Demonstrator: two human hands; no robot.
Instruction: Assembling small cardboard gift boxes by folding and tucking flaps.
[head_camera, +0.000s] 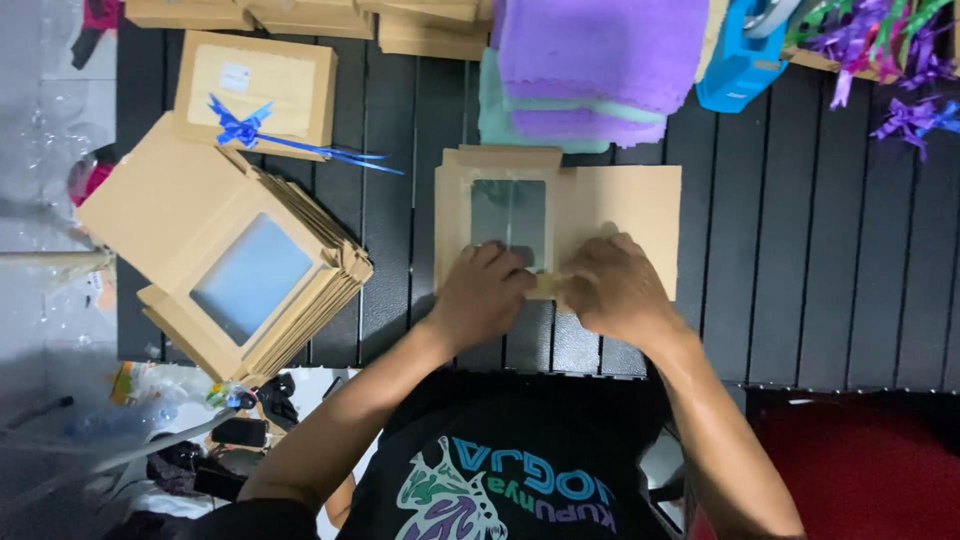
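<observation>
Both hands press on a flat brown cardboard box (556, 225) with a clear window, lying on the dark slatted table (800, 250). The left hand (482, 296) and right hand (612, 290) curl half-closed, fingertips pinching its near edge, forearms angled inward. A stack of flat boxes (240, 262) lies well apart to the left.

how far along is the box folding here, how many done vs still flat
One finished box, closed and tied with a blue ribbon bow, sits at the upper left. In hand: the left hand and right hand press the near edge of a flat windowed box blank on the dark slatted table. Left: a stack of flat windowed blanks at the left, too many to count.
</observation>
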